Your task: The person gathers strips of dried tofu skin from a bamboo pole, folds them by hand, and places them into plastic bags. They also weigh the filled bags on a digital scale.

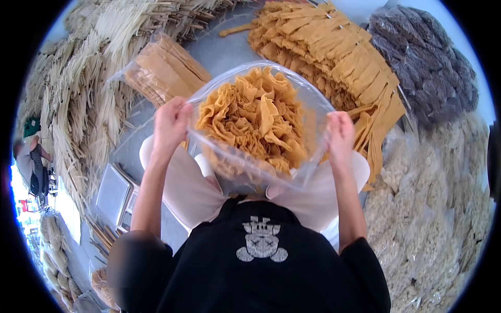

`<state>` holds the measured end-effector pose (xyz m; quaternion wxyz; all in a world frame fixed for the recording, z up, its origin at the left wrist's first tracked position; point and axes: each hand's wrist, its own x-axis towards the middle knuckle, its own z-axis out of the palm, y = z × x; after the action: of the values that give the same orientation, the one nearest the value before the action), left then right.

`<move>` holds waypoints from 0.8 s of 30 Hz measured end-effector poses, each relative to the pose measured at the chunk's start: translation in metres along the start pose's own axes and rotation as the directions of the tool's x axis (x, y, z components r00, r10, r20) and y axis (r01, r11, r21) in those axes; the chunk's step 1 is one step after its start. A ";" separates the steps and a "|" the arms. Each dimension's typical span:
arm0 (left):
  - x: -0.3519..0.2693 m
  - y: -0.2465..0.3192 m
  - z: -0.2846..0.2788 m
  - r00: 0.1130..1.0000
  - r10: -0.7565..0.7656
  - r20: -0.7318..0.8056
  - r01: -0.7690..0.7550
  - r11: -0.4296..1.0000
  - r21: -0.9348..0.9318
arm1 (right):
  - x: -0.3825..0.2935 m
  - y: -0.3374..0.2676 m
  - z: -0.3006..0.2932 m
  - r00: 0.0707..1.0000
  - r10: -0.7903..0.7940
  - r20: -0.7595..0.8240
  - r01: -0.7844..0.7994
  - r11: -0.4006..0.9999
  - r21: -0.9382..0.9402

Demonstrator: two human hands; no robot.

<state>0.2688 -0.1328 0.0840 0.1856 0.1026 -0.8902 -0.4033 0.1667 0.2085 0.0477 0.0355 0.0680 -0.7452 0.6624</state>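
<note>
In front of my lap a clear plastic bag (313,154) is stretched wide at its mouth. It holds a heap of ruffled, orange-yellow sheet-like strips (258,121); I cannot tell their material. My left hand (172,119) pinches the left side of the bag's rim. On the opposite side, the rim is gripped by my right hand (340,131). The bag hangs between my spread knees, and its underside is partly hidden. Close beyond my left hand lies a clear bag of flat, stacked tan sheets (168,68).
A long row of orange-yellow strips (332,54) curves behind the bag. Dark brown bundles in plastic (422,62) and pale wrapped bundles (434,211) fill the right. Pale fibrous strips (86,78) are piled left. A scale (113,191) stands by my left knee; a person (33,164) is farther off.
</note>
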 end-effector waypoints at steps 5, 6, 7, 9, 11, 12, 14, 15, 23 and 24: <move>-0.030 0.083 -0.066 0.970 -0.146 -0.195 0.073 0.938 -0.337 | -0.025 -0.124 0.001 0.975 -0.156 -0.160 0.177 0.976 0.126; -0.039 0.090 -0.070 0.970 -0.149 -0.193 0.077 0.938 -0.338 | -0.026 -0.134 -0.003 0.972 -0.175 -0.159 0.210 0.947 0.242; -0.048 0.096 -0.072 0.968 -0.095 -0.233 0.019 0.951 -0.309 | -0.026 -0.138 -0.004 0.968 -0.196 -0.155 0.239 0.902 0.358; -0.050 0.094 -0.059 0.966 -0.033 -0.258 -0.050 0.950 -0.310 | -0.023 -0.121 -0.005 0.977 -0.090 -0.196 0.146 0.944 0.294; -0.060 0.071 -0.035 0.984 0.083 -0.159 -0.098 0.991 -0.091 | -0.018 -0.064 0.008 0.994 0.093 -0.061 -0.075 0.965 0.251; -0.063 0.057 -0.018 0.999 -0.010 -0.053 0.011 1.000 0.002 | -0.018 -0.029 0.013 0.977 0.204 0.066 -0.212 0.962 0.171; -0.083 0.012 0.024 0.982 -0.115 0.151 0.098 0.989 0.112 | -0.020 0.044 0.000 0.913 0.362 0.188 -0.339 0.930 -0.144; -0.095 -0.010 0.035 0.966 -0.114 0.231 0.087 0.989 0.122 | -0.025 0.042 0.001 0.910 0.356 0.211 -0.332 0.933 -0.141; -0.043 0.021 0.023 0.878 -0.221 0.425 0.015 0.900 0.437 | -0.030 0.027 0.000 0.978 0.118 0.172 -0.016 0.865 -0.501; -0.030 0.028 0.026 0.912 -0.212 0.352 0.059 0.915 0.400 | -0.030 0.023 0.007 0.953 -0.205 0.221 0.301 0.696 -0.652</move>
<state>0.2842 -0.0868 0.0817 -0.0469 0.1173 -0.9607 -0.2471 0.1933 0.2060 0.0204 0.0996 0.1958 -0.9190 0.3273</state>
